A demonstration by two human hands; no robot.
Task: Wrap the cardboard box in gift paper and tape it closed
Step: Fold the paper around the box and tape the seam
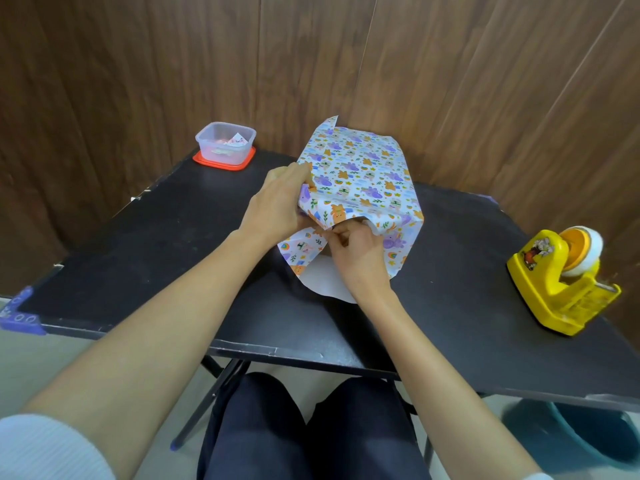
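Gift paper (pixel 360 174) with a cartoon print lies folded over a box shape, the cardboard itself hidden, on the black bench (pixel 138 237). The left grip (pixel 277 202) clasps the paper's left fold; the right grip (pixel 356 251) pinches its near flap. Right of the paper sits a yellow tape dispenser (pixel 561 282); beyond its left side, a clear tub (pixel 225 145).

The gift paper (pixel 363 174) sits on the table (pixel 156 254) just beyond both hands. The left hand (pixel 277 206) lies against its near left corner, and the right hand (pixel 360 254) is at its near end, above a flap lying flat on the table. Beyond and left of the left hand, a container (pixel 225 142) stands on its lid (pixel 204 161). Well right of the right hand stands the tape dispenser (pixel 561 285).
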